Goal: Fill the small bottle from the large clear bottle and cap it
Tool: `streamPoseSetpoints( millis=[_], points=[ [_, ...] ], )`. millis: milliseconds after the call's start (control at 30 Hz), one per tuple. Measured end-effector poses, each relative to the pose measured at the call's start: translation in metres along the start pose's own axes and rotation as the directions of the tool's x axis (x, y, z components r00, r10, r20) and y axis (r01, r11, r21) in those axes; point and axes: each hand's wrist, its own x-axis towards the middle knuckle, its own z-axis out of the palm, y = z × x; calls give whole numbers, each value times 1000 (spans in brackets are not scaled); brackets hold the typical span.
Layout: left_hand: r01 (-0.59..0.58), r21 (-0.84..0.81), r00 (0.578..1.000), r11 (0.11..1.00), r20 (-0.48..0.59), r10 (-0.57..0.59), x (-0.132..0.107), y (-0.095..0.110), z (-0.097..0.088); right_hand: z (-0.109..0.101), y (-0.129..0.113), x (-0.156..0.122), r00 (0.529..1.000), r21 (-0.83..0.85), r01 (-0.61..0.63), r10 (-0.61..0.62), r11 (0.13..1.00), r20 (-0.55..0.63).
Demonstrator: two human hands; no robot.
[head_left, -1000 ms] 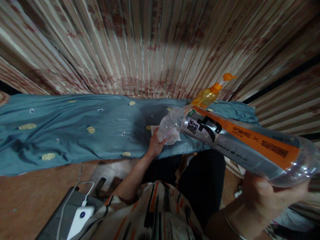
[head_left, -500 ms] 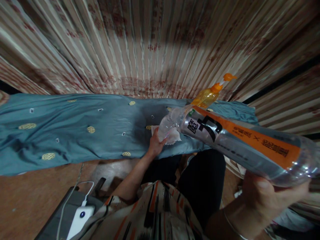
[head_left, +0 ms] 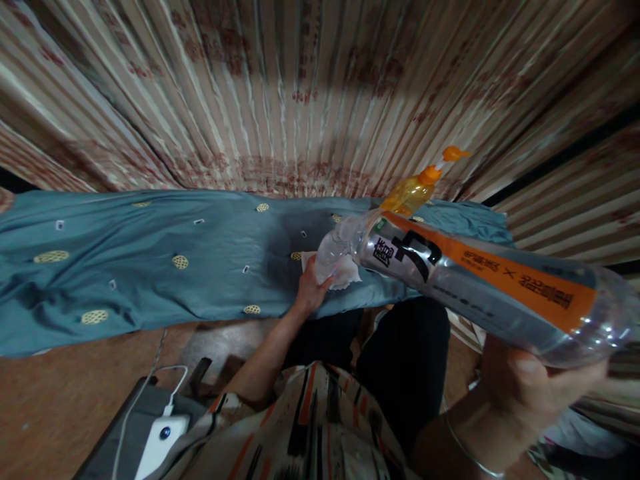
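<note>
My right hand (head_left: 530, 393) grips the base of a large clear plastic bottle (head_left: 480, 283) with an orange and black label, tilted so its open neck points down to the left. My left hand (head_left: 311, 288) holds a white tissue (head_left: 345, 272) just under the bottle's mouth, resting on the blue cloth (head_left: 150, 267). The cloth has small yellow patches and shows a darker patch beside the tissue.
An orange pump bottle (head_left: 417, 188) stands behind the clear bottle on the cloth's far right. A striped curtain (head_left: 300, 87) hangs behind. A white power bank (head_left: 161, 440) with a cable lies at the lower left, above the brown floor (head_left: 55, 387).
</note>
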Motion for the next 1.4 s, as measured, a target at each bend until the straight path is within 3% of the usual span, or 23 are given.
streamPoseSetpoints(
  millis=[267, 467, 767, 1400],
  points=[
    [-6, 6, 1000, 1000, 3, 6, 0, 0, -1, 3, 4, 4, 1000, 36, -11, 12, 999, -28],
    [-34, 20, 999, 999, -6, 34, 1, -2, -1, 20, -12, 4, 977, 92, -161, 172, 983, -125],
    [-40, 15, 999, 999, -11, 40, 3, -6, 0, 12, 2, 7, 997, 98, -60, 66, 993, -50],
    [-68, -14, 997, 998, -39, 68, 4, -5, 2, 22, 12, 21, 974, 330, -128, 181, 935, -135]
  ],
)
